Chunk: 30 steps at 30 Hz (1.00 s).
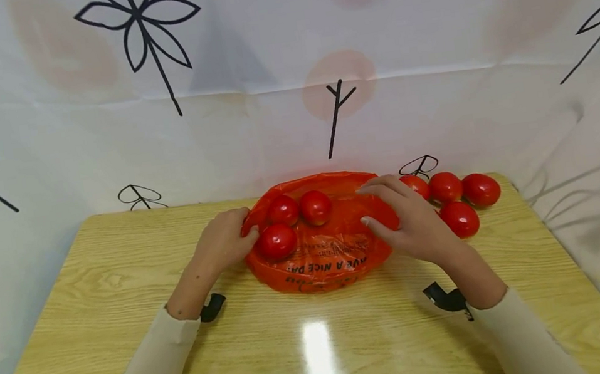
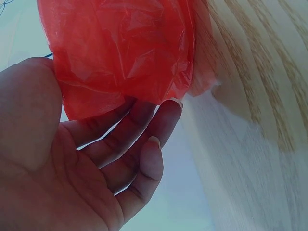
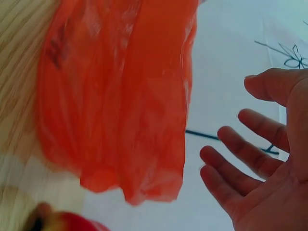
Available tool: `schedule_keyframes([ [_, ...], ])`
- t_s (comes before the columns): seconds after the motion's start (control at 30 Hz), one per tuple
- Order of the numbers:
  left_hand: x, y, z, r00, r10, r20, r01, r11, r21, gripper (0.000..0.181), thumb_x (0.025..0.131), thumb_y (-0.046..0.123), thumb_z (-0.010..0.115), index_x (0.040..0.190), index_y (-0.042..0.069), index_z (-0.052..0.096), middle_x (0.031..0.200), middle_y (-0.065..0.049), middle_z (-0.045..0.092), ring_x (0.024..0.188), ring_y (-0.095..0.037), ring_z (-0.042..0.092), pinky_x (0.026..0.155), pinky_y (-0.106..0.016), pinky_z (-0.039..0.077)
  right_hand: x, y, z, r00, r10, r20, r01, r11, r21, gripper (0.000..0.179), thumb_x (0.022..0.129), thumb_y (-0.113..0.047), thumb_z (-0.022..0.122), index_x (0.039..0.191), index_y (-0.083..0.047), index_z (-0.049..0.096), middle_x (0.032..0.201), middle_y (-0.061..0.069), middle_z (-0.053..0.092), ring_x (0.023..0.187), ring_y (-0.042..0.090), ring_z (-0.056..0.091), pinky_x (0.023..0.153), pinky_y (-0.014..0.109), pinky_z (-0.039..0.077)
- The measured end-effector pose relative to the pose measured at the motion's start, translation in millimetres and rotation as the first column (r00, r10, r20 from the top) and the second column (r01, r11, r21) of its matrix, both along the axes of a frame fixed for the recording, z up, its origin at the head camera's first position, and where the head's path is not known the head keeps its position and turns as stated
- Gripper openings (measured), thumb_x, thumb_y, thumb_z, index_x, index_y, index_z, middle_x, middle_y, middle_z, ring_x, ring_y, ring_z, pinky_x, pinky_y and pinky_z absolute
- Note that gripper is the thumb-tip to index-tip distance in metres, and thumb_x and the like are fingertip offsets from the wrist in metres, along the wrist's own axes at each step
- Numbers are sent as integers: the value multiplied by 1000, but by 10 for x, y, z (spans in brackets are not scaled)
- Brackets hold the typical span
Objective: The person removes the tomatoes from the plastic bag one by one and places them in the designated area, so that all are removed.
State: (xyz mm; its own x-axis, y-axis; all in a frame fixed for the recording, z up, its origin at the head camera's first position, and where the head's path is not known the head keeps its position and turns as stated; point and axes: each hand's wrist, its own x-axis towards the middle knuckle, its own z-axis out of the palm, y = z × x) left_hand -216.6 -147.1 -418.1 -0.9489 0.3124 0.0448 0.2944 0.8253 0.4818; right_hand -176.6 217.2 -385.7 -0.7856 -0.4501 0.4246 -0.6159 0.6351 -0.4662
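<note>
A red plastic bag (image 1: 341, 241) with dark printing lies mouth up on the table, holding three glossy red tomatoes, one of them the front-left tomato (image 1: 277, 241). My left hand (image 1: 221, 238) grips the bag's left rim, thumb over the edge and fingers along the outside. In the left wrist view, those fingers pass behind the red plastic (image 2: 120, 53). At the bag's right side is my right hand (image 1: 409, 217), fingers spread and loosely bent. The right wrist view shows this hand (image 3: 260, 159) holding nothing, apart from the bag (image 3: 120, 106).
Several more red tomatoes, such as the rightmost one (image 1: 481, 189), sit at the table's back right, partly behind my right hand. A patterned white cloth (image 1: 280, 120) hangs behind the wooden table (image 1: 256, 370). Black straps (image 1: 444, 298) show at both wrists.
</note>
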Motion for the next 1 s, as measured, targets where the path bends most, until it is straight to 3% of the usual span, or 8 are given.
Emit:
schedule_keyframes([
  [1.0,-1,-6,1,1000,3,9,-3,1000,0,15,100,19,65,103,4,67,76,-6,57,66,-22,53,57,-32,45,-15,-594,-73,986,153,64,-157,986,51,47,97,-23,76,140,-12,62,141,4,56,130,24,56,107,44,52],
])
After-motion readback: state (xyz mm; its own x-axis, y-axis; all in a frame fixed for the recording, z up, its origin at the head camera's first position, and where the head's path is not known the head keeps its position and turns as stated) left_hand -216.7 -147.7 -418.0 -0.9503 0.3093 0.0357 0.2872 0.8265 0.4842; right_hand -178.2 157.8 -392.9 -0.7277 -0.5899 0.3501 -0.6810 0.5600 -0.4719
